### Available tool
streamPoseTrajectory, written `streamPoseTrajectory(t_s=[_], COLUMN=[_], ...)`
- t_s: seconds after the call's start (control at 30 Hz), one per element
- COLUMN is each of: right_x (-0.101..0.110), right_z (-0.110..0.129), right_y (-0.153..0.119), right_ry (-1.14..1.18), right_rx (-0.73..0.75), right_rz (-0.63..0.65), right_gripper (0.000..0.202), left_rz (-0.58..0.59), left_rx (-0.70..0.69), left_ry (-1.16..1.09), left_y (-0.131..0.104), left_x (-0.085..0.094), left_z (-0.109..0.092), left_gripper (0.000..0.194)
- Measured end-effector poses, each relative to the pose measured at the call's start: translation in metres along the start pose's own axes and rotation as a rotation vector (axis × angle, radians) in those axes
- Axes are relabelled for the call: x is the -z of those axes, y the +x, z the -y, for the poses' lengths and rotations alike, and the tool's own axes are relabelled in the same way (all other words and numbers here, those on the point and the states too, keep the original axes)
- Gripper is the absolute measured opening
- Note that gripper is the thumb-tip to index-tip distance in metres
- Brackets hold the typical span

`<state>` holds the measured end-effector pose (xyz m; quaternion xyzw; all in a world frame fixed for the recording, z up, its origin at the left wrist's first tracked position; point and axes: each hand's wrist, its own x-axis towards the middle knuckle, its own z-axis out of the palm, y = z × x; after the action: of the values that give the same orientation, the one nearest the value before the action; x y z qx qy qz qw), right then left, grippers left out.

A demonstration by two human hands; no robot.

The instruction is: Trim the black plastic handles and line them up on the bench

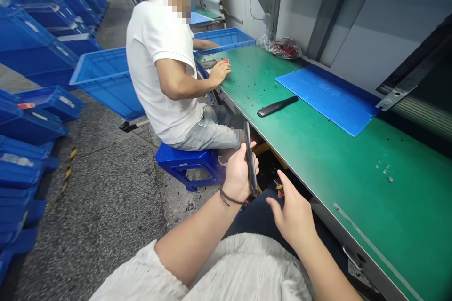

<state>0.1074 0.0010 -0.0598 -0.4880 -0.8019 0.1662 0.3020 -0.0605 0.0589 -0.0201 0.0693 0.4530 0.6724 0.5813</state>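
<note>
My left hand (242, 171) is wrapped around a long, narrow black plastic piece (250, 157), held nearly upright above my lap. A little to the right is my right hand (294, 209), with its thumb and index finger apart and the other fingers curled. Against those curled fingers sits a small yellow-handled tool (279, 187) with a pointed metal tip; most of it is hidden by the hand. The two hands do not touch. A similar black plastic piece (278, 106) lies on the green tabletop (328, 160) beyond them.
A co-worker in a white shirt (158, 42) sits on a blue stool (187, 162) at the table's far end, one hand on a red-tipped item. A blue sheet (328, 96) and a clear bag (286, 48) lie on the table. Blue crates (31, 56) line the left.
</note>
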Motion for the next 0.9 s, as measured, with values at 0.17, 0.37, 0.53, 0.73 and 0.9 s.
streamPoseTrajectory(t_s=[0.17,0.37,0.53,0.73,0.9], right_x=[0.0,0.025,0.046,0.034,0.039], right_z=[0.03,0.032,0.038,0.022,0.002], right_y=[-0.003,-0.008,-0.012,-0.021,-0.01], right_ry=[0.568,0.626,0.655,0.266,0.04], right_rx=[-0.038,-0.108,-0.067,0.105,0.009], right_rz=[-0.056,-0.225,-0.179,-0.228,-0.132], right_gripper=[0.015,0.019,0.022,0.025,0.015], left_rz=[0.05,0.163,0.894,0.597,0.652], left_rx=[-0.041,-0.723,-1.155,-1.094,-1.086], left_ry=[0.094,0.794,1.088,1.076,1.05], left_y=[-0.002,-0.004,-0.02,-0.016,-0.016], left_x=[-0.002,0.016,0.025,0.025,0.03], left_z=[0.019,0.01,0.0,-0.002,-0.007], left_gripper=[0.04,0.061,0.054,0.058,0.053])
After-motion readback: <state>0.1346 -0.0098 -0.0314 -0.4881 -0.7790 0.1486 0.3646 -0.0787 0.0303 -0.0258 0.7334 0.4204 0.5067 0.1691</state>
